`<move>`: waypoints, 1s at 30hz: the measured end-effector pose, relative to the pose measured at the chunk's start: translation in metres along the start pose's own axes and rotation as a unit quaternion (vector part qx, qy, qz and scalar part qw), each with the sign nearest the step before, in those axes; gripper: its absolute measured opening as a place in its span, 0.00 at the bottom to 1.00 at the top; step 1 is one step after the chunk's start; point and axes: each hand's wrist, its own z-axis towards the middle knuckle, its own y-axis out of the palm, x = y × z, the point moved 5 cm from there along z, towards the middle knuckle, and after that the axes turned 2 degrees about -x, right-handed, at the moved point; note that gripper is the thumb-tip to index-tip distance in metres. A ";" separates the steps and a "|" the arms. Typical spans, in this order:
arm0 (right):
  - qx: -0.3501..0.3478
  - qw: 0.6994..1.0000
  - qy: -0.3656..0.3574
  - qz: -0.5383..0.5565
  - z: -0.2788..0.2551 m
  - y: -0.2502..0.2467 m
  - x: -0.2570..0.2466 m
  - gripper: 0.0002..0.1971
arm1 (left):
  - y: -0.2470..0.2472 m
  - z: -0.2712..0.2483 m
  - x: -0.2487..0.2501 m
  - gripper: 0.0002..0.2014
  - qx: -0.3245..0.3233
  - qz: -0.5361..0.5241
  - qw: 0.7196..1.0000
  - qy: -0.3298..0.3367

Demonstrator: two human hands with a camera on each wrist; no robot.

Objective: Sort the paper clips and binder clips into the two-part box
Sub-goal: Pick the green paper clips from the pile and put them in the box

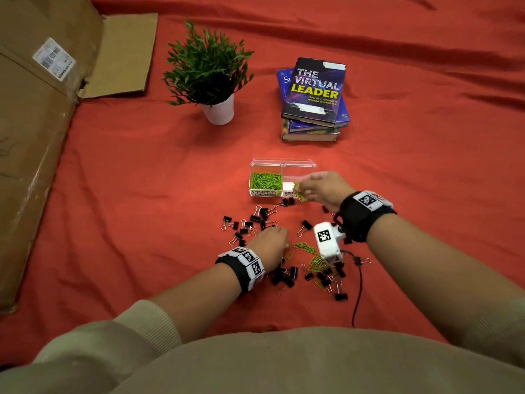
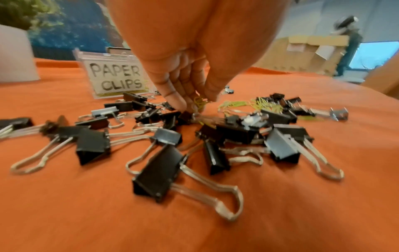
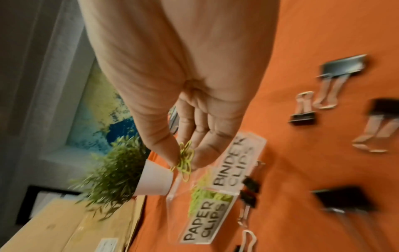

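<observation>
- The clear plastic two-part box (image 1: 267, 191) stands on the red cloth (image 1: 142, 194), its lids open; white labels on the front read "PAPER CLIPS" and "BINDER CLIPS".
- The paper-clip compartment (image 1: 266, 180), the one farther from the right hand's grip, holds a heap of lime-green wire paper clips; what lies in the binder-clip half cannot be told.
- The right hand (image 1: 321, 187) pinches a small bunch of green paper clips (image 3: 185, 159) between thumb and fingertips (image 3: 170, 153), held above the front of the binder-clip compartment, just beside the dividing wall.
- The left hand (image 1: 270, 243) reaches down into the scattered pile; its fingertips (image 2: 179, 100) close round a few loose green paper clips (image 2: 199, 102) lying among the binder clips.
- Black metal binder clips with silver wire handles (image 1: 250, 220) are strewn on the cloth between the two hands and on the near side of the left grip.
- More loose green paper clips (image 1: 305, 247) lie just to the right of the left grip.
- Beyond the box stand a green artificial plant in a white pot (image 1: 218, 109) and a stack of dark blue books (image 1: 312, 109).
- A large brown cardboard box (image 1: 37, 137) lies well to the left of both hands.
</observation>
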 end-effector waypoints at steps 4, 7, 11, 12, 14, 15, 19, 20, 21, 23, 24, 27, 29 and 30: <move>0.048 0.985 -0.066 -0.151 0.037 0.032 -0.031 0.07 | -0.025 -0.003 -0.024 0.02 0.081 -0.175 0.976 -0.098; 0.074 0.931 -0.110 -0.341 0.050 0.058 -0.039 0.05 | -0.044 -0.003 -0.041 0.02 0.123 -0.248 0.950 -0.143; 0.020 0.859 -0.146 -0.491 0.047 0.076 -0.036 0.15 | -0.069 0.005 -0.057 0.02 0.144 -0.258 0.943 -0.151; 0.018 0.855 -0.157 -0.493 0.043 0.075 -0.036 0.16 | -0.076 0.009 -0.058 0.03 0.149 -0.249 0.946 -0.146; 0.044 0.865 -0.191 -0.461 0.028 0.065 -0.038 0.15 | -0.091 0.019 -0.060 0.04 0.154 -0.222 0.953 -0.137; 0.069 0.875 -0.208 -0.432 0.018 0.057 -0.037 0.14 | -0.097 0.025 -0.060 0.05 0.153 -0.208 0.957 -0.134; 0.071 0.895 -0.159 -0.411 -0.023 0.025 -0.002 0.10 | -0.112 0.052 -0.060 0.05 0.152 -0.155 0.967 -0.131; 0.040 0.890 -0.129 -0.436 -0.031 0.021 0.016 0.10 | -0.114 0.058 -0.058 0.05 0.150 -0.136 0.971 -0.129; 0.006 0.880 -0.103 -0.464 -0.039 0.019 0.033 0.10 | -0.114 0.062 -0.057 0.06 0.146 -0.120 0.974 -0.127; -0.044 0.852 -0.079 -0.516 -0.050 0.020 0.063 0.10 | -0.116 0.066 -0.052 0.07 0.137 -0.100 0.977 -0.125; -0.055 0.842 -0.085 -0.530 -0.053 0.021 0.073 0.11 | -0.115 0.067 -0.051 0.07 0.134 -0.096 0.978 -0.124; -0.058 0.829 -0.118 -0.544 -0.055 0.027 0.091 0.15 | -0.111 0.062 -0.047 0.09 0.144 -0.085 0.979 -0.114; -0.055 0.814 -0.130 -0.563 -0.053 0.029 0.099 0.17 | -0.103 0.051 -0.040 0.10 0.149 -0.066 0.982 -0.097; -0.052 0.805 -0.135 -0.575 -0.052 0.031 0.102 0.18 | -0.096 0.044 -0.035 0.10 0.147 -0.055 0.984 -0.086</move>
